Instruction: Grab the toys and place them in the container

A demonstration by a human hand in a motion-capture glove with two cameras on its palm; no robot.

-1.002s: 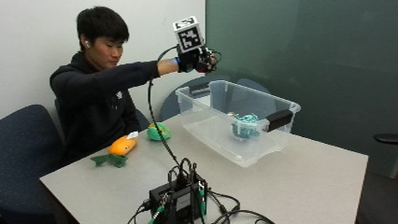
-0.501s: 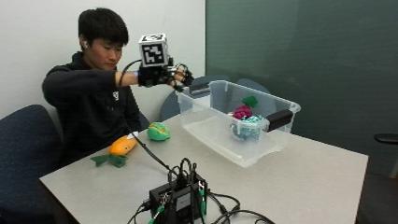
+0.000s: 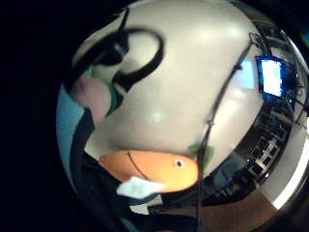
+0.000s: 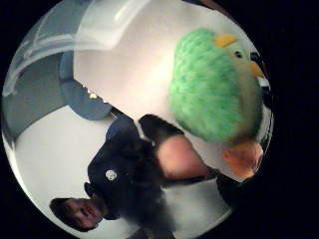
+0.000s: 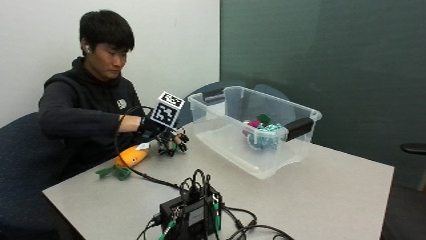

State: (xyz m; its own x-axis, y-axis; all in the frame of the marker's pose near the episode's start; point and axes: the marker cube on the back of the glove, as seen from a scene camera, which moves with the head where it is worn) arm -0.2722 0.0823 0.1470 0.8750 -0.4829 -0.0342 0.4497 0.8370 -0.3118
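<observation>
To the left of the gloved right hand (image 5: 166, 141), lying on the table (image 5: 319, 195) just beside it, is the orange carrot toy (image 5: 131, 156), its white tag toward the hand and its green leaves (image 5: 114, 172) at the far end. The little-finger palm view shows that carrot toy (image 3: 150, 169) near the palm but apart from it, with bare tabletop between.

The hand hangs low over the table in front of the person's chest. A green plush bird (image 4: 214, 87) with a yellow beak and orange feet fills much of the thumb-side palm view, so it sits close under the palm; in the outside view the hand hides it. The fingers seem to point down around it, but whether they grip it or hang relaxed cannot be told.

To the right of the hand, near but not touching, stands the clear plastic container (image 5: 266, 167). Toys (image 5: 261, 131) in teal, pink and green lie inside it at the end away from the hand.
</observation>
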